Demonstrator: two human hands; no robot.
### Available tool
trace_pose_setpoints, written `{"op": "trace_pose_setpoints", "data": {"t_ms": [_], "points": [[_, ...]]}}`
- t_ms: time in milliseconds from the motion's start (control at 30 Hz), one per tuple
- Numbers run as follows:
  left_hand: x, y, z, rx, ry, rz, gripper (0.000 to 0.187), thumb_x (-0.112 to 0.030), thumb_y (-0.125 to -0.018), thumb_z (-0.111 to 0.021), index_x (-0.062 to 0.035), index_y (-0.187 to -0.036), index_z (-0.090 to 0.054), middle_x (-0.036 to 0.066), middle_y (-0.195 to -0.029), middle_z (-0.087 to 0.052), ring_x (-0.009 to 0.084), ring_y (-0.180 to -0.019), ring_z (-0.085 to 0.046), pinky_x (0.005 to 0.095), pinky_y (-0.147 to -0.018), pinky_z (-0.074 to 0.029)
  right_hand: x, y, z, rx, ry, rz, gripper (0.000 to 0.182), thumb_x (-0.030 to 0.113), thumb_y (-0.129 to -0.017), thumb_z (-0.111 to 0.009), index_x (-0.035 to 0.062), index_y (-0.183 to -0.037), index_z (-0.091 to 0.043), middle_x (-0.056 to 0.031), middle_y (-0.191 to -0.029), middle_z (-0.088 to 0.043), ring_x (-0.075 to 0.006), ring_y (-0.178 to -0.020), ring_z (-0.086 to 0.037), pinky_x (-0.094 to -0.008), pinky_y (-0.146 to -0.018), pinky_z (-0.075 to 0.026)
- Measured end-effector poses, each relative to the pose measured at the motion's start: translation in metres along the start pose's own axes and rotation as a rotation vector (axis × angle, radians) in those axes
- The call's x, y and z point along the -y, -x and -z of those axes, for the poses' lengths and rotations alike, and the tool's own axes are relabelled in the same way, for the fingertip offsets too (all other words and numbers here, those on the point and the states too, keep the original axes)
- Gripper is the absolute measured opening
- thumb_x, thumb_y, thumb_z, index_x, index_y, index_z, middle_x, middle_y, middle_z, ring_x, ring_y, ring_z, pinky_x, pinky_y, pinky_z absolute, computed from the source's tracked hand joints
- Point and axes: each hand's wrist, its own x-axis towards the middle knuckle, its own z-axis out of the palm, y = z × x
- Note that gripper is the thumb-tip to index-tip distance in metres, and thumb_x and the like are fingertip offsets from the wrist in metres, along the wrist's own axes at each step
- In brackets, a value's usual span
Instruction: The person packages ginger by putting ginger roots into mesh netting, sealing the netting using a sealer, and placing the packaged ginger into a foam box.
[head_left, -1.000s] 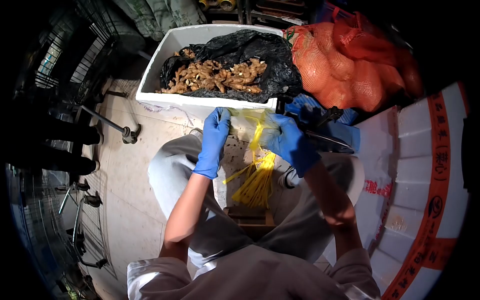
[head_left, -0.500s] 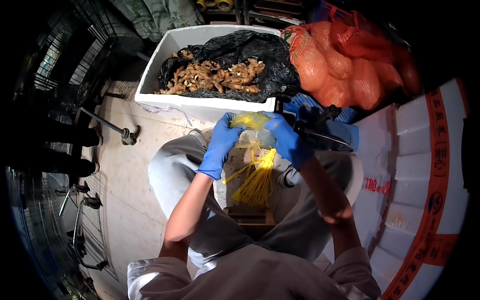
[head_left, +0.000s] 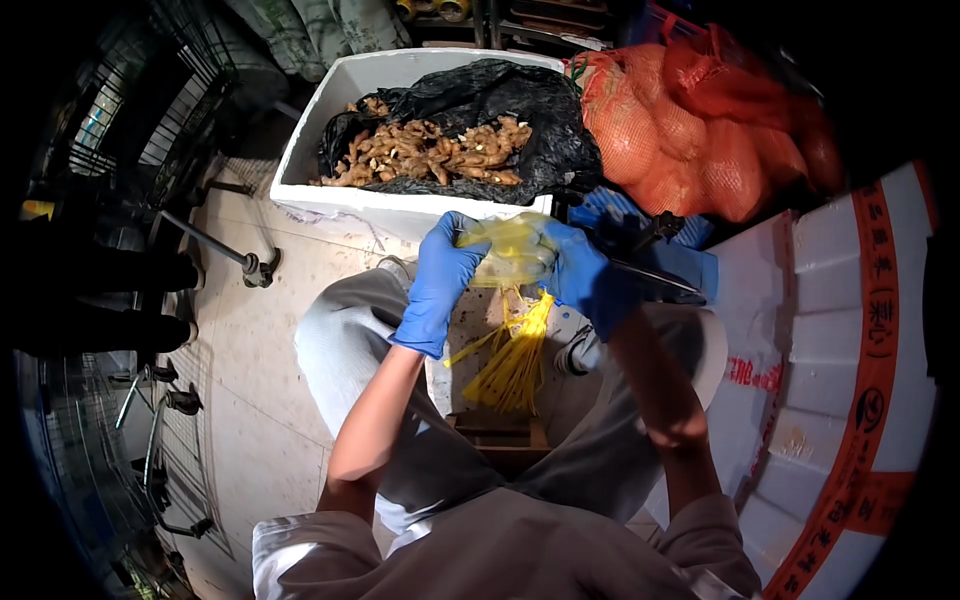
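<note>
Two gloved hands, left hand (head_left: 437,285) and right hand (head_left: 585,275), clamp the yellow mesh bag (head_left: 510,252) between them.

You're in a produce stall or a market back room. Ahead of you, a white foam box (head_left: 330,110) lined with black plastic holds ginger (head_left: 425,152), with orange net sacks (head_left: 700,120) of produce beside it. More printed foam crates (head_left: 850,380) stand at your right, wire carts (head_left: 150,110) at your left, on a bare floor.
</note>
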Motion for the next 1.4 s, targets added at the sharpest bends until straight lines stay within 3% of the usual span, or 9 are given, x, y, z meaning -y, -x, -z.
{"op": "trace_pose_setpoints", "data": {"t_ms": [100,200,367,633,833,1067,1167,1233,1400], "points": [[0.009,0.003,-0.001,-0.164,-0.223,-0.265,0.009,-0.005,-0.077,-0.052,0.0002,-0.085,-0.053,0.007,-0.077,-0.056,0.0107,-0.066,-0.052,0.0210,-0.061,-0.042,-0.019,-0.006,0.001,0.067,0.450,0.368,0.022,0.009,-0.073,-0.054,-0.0014,-0.091,-0.049,-0.0090,-0.090,-0.054,-0.0170,-0.085,-0.052,-0.0277,-0.076,-0.041],[-0.001,-0.001,0.011,0.091,0.653,0.191,0.016,-0.008,-0.080,-0.044,0.0002,-0.090,-0.054,0.005,-0.080,-0.056,0.0115,-0.066,-0.053,0.0212,-0.063,-0.045,-0.001,-0.007,0.017,-0.026,1.120,0.525,0.014,0.009,-0.074,-0.049,-0.0002,-0.084,-0.049,-0.0095,-0.085,-0.051,-0.0199,-0.079,-0.049,-0.0260,-0.073,-0.039],[-0.007,0.007,-0.003,0.230,0.880,0.410,0.012,-0.011,-0.078,-0.050,-0.0020,-0.086,-0.054,0.000,-0.075,-0.055,0.0086,-0.059,-0.050,0.0201,-0.059,-0.043,-0.014,-0.025,0.056,-0.136,0.800,0.675,0.016,0.007,-0.075,-0.048,-0.0003,-0.089,-0.052,-0.0084,-0.087,-0.054,-0.0128,-0.070,-0.053,-0.0228,-0.064,-0.042],[0.026,-0.008,-0.001,-0.180,-0.125,-0.255,0.011,-0.001,-0.073,-0.052,0.0006,-0.084,-0.053,0.004,-0.073,-0.053,0.0108,-0.059,-0.048,0.0207,-0.056,-0.041,-0.034,-0.054,0.076,-0.024,0.359,0.487,0.027,0.003,-0.074,-0.049,0.0016,-0.101,-0.048,-0.0115,-0.089,-0.052,-0.0218,-0.074,-0.050,-0.0273,-0.071,-0.042],[-0.020,0.008,0.001,0.195,1.173,0.560,0.024,0.001,-0.077,-0.042,0.0039,-0.100,-0.048,0.009,-0.088,-0.055,0.0164,-0.072,-0.056,0.0246,-0.068,-0.047,-0.022,-0.047,0.086,0.031,0.368,0.417,0.035,0.007,-0.075,-0.051,0.0032,-0.109,-0.042,-0.0096,-0.099,-0.048,-0.0163,-0.076,-0.049,-0.0248,-0.068,-0.043],[0.005,-0.002,-0.004,-0.006,-0.012,-0.149,0.016,0.002,-0.072,-0.050,-0.0049,-0.087,-0.049,0.002,-0.078,-0.053,0.0081,-0.067,-0.048,0.0196,-0.062,-0.040,-0.006,-0.009,0.005,0.158,0.020,0.133,0.045,0.004,-0.071,-0.058,-0.0014,-0.111,-0.039,-0.0083,-0.092,-0.052,-0.0106,-0.082,-0.051,-0.0202,-0.069,-0.042],[-0.004,0.003,-0.010,-0.176,0.188,-0.228,0.013,0.005,-0.071,-0.050,-0.0047,-0.079,-0.047,0.000,-0.074,-0.051,0.0049,-0.066,-0.043,0.0175,-0.059,-0.037,-0.024,-0.022,0.007,0.033,1.007,0.597,0.038,0.008,-0.071,-0.058,-0.0037,-0.106,-0.047,-0.0075,-0.084,-0.057,-0.0102,-0.073,-0.052,-0.0220,-0.065,-0.042],[0.005,0.003,-0.010,-0.164,0.160,-0.225,0.012,0.001,-0.073,-0.050,-0.0029,-0.084,-0.049,0.001,-0.077,-0.053,0.0058,-0.065,-0.046,0.0173,-0.058,-0.038,-0.018,-0.021,0.012,-0.117,0.951,0.687,0.027,0.008,-0.073,-0.055,-0.0034,-0.097,-0.052,-0.0070,-0.081,-0.057,-0.0104,-0.072,-0.053,-0.0231,-0.063,-0.042],[0.027,-0.009,0.005,0.388,0.925,0.430,0.019,-0.012,-0.082,-0.043,-0.0008,-0.095,-0.051,0.007,-0.085,-0.056,0.0134,-0.067,-0.054,0.0224,-0.065,-0.046,-0.009,-0.026,0.032,0.038,0.055,0.262,0.029,0.003,-0.073,-0.047,-0.0022,-0.102,-0.047,-0.0099,-0.093,-0.054,-0.0161,-0.084,-0.053,-0.0252,-0.075,-0.043]]}}
